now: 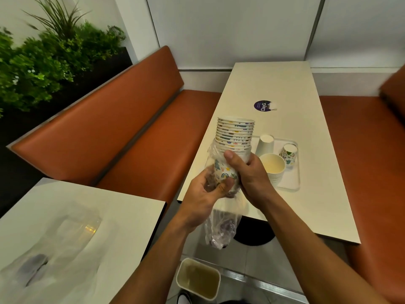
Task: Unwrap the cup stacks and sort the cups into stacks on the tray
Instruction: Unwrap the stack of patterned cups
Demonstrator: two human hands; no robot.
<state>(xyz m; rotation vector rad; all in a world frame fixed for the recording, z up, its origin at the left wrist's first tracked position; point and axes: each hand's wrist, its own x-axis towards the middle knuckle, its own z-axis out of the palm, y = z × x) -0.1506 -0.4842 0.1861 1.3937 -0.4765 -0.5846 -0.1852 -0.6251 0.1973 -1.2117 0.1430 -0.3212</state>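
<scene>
A stack of patterned paper cups [235,134] stands upright in the air above the table's near left edge, its upper half bare. A clear plastic wrapper [221,227] still covers its lower part and hangs down below. My left hand [208,194] grips the wrapper at the stack's bottom. My right hand [247,172] holds the stack around its middle, thumb in front. On the white tray [291,178] stand an upturned plain white cup [265,144], an upturned patterned cup [288,153] and a stack of plain cups [272,167] with mouths up.
The tray lies on a long white table [285,88] with a round purple sticker [263,105]. Orange benches [122,119] flank it. A second table [72,227] at lower left holds crumpled plastic. A small bin [198,279] stands on the floor below my arms.
</scene>
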